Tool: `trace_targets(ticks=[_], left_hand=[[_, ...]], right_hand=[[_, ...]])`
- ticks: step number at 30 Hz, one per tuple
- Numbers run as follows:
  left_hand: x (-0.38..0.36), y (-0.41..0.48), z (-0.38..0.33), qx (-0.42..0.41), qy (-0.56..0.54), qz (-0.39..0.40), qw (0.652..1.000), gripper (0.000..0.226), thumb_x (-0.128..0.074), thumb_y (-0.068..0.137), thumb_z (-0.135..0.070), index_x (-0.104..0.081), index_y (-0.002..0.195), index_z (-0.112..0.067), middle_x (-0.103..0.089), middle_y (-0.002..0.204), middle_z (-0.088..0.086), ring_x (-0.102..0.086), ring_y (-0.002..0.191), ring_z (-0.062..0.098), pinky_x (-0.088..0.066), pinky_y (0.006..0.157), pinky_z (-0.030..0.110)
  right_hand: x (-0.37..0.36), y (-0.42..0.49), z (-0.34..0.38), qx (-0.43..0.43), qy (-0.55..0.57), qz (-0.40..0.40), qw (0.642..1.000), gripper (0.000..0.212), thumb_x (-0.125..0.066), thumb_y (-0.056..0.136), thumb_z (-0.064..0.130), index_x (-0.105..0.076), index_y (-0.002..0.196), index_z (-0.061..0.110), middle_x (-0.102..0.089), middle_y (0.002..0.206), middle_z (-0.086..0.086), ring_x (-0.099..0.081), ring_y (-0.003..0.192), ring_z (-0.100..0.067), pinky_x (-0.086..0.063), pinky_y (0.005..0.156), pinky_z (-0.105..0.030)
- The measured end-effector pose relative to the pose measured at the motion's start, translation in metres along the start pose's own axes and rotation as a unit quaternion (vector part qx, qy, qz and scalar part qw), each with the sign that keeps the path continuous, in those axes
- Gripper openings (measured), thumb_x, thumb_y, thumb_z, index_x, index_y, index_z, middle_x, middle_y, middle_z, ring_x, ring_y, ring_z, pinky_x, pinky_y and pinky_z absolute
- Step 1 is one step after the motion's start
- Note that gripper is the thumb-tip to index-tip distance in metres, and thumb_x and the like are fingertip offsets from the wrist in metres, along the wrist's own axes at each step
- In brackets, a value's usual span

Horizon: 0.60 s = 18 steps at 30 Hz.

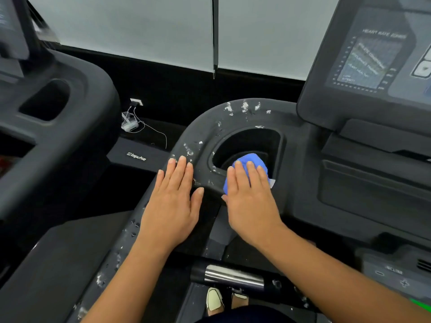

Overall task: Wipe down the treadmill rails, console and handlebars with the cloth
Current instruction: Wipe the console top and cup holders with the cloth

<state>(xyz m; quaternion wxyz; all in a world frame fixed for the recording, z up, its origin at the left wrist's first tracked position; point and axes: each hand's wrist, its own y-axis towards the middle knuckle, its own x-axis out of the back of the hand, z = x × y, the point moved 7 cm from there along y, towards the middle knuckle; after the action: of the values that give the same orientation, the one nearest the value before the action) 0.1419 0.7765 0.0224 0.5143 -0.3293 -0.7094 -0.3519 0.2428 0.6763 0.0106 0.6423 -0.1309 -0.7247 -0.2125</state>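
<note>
**Wiping at the cup holder, much of the surround left to do**

The right-hand grip (253, 203) lies spread and flat, fingers straight and close together, pressing the blue cloth (248, 158) down rather than pinching it. The cloth is bunched under the fingertips on the near rim of the cup holder (282, 145), and its far edge spills into the dark recess. The left-hand grip (172, 203) is also flat and open, palm down on the curved rail (200, 134) just beside the holder. It holds nothing and seems only to steady the person.

White flecks (243, 106) dot the far curve of the rail above the holder, and more run along its left edge towards the left fingertips. Further specks (101, 278) show lower down the rail, near the left forearm. I judge the job to be at an early or middle stage, with the wipe under way at the holder and the speckled rail not yet cleaned. Whether the console screen (373, 61) or the handlebar (233, 276) with its metal sleeve has been wiped cannot be told.
</note>
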Motion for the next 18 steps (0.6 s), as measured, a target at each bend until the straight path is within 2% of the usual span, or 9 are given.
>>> trace_targets(ticks=[3,5,6,7,8,9,11,14,18], left_hand=[[0.000,0.000,0.000,0.006,0.002,-0.005,1.000,0.064,-0.022,0.096,-0.046,-0.028,0.147,-0.008,-0.018,0.157,0.007,-0.006,0.146,0.019,-0.004,0.116,0.036],[0.000,0.000,0.000,0.009,-0.001,-0.008,1.000,0.064,-0.022,0.096,-0.047,-0.027,0.148,-0.009,-0.017,0.157,0.005,-0.004,0.145,0.017,-0.003,0.117,0.036],[0.001,0.001,0.000,0.010,-0.004,-0.011,1.000,0.064,-0.022,0.096,-0.047,-0.027,0.148,-0.009,-0.018,0.157,0.005,-0.003,0.145,0.017,-0.004,0.117,0.036],[0.001,0.001,0.000,0.011,-0.007,-0.014,1.000,0.064,-0.022,0.096,-0.047,-0.027,0.148,-0.009,-0.019,0.157,0.005,-0.004,0.145,0.017,-0.004,0.117,0.036],[0.002,0.001,0.000,0.012,-0.011,-0.017,1.000,0.064,-0.022,0.096,-0.046,-0.029,0.147,-0.009,-0.021,0.156,0.005,-0.005,0.145,0.017,-0.006,0.117,0.037],[0.002,0.001,0.000,0.013,-0.015,-0.019,1.000,0.063,-0.023,0.096,-0.045,-0.031,0.147,-0.008,-0.022,0.156,0.006,-0.007,0.145,0.018,-0.008,0.117,0.039],[0.003,0.002,0.000,0.011,-0.024,-0.021,0.999,0.062,-0.024,0.096,-0.043,-0.034,0.145,-0.006,-0.025,0.155,0.008,-0.011,0.144,0.020,-0.013,0.117,0.043],[0.003,0.001,0.001,0.013,-0.023,-0.019,0.999,0.062,-0.022,0.096,-0.042,-0.033,0.145,-0.005,-0.024,0.155,0.008,-0.009,0.144,0.019,-0.009,0.116,0.040],[0.003,0.002,0.000,0.009,-0.016,-0.020,1.000,0.062,-0.020,0.095,-0.040,-0.031,0.146,-0.005,-0.023,0.155,0.008,-0.006,0.143,0.016,-0.004,0.115,0.035]], right_hand=[[0.015,0.010,0.000,0.072,0.088,-0.047,0.992,0.047,-0.063,0.075,0.023,-0.063,0.114,-0.003,-0.064,0.117,-0.021,-0.060,0.110,-0.040,-0.047,0.094,-0.052],[0.043,0.013,-0.015,0.096,0.167,-0.124,0.973,0.029,-0.063,0.078,0.017,-0.066,0.100,-0.002,-0.068,0.101,-0.017,-0.066,0.091,-0.037,-0.055,0.079,-0.045],[0.057,0.015,-0.022,0.103,0.214,-0.153,0.959,0.027,-0.054,0.087,0.018,-0.065,0.102,-0.001,-0.067,0.102,-0.016,-0.065,0.093,-0.037,-0.055,0.083,-0.045],[0.069,0.016,-0.027,0.108,0.257,-0.161,0.947,0.033,-0.042,0.094,0.021,-0.062,0.110,0.000,-0.066,0.111,-0.016,-0.062,0.104,-0.036,-0.048,0.095,-0.047],[0.077,0.017,-0.028,0.118,0.276,-0.153,0.942,0.040,-0.035,0.098,0.026,-0.059,0.119,0.002,-0.062,0.122,-0.015,-0.055,0.117,-0.035,-0.037,0.106,-0.050],[0.081,0.018,-0.025,0.135,0.253,-0.143,0.947,0.045,-0.033,0.098,0.031,-0.057,0.126,0.006,-0.057,0.131,-0.012,-0.047,0.127,-0.036,-0.028,0.110,-0.054],[0.073,0.015,-0.012,0.173,0.140,-0.100,0.970,0.054,-0.032,0.095,0.045,-0.053,0.133,0.013,-0.048,0.142,-0.010,-0.036,0.135,-0.040,-0.021,0.106,-0.065],[0.039,0.007,-0.002,0.159,0.048,-0.001,0.986,0.067,-0.027,0.089,0.054,-0.054,0.132,0.009,-0.044,0.144,-0.017,-0.033,0.135,-0.043,-0.026,0.104,-0.069],[0.007,0.002,0.008,0.121,0.045,0.056,0.990,0.062,-0.023,0.092,0.047,-0.046,0.139,0.014,-0.038,0.149,-0.012,-0.034,0.136,-0.039,-0.031,0.105,-0.061]])
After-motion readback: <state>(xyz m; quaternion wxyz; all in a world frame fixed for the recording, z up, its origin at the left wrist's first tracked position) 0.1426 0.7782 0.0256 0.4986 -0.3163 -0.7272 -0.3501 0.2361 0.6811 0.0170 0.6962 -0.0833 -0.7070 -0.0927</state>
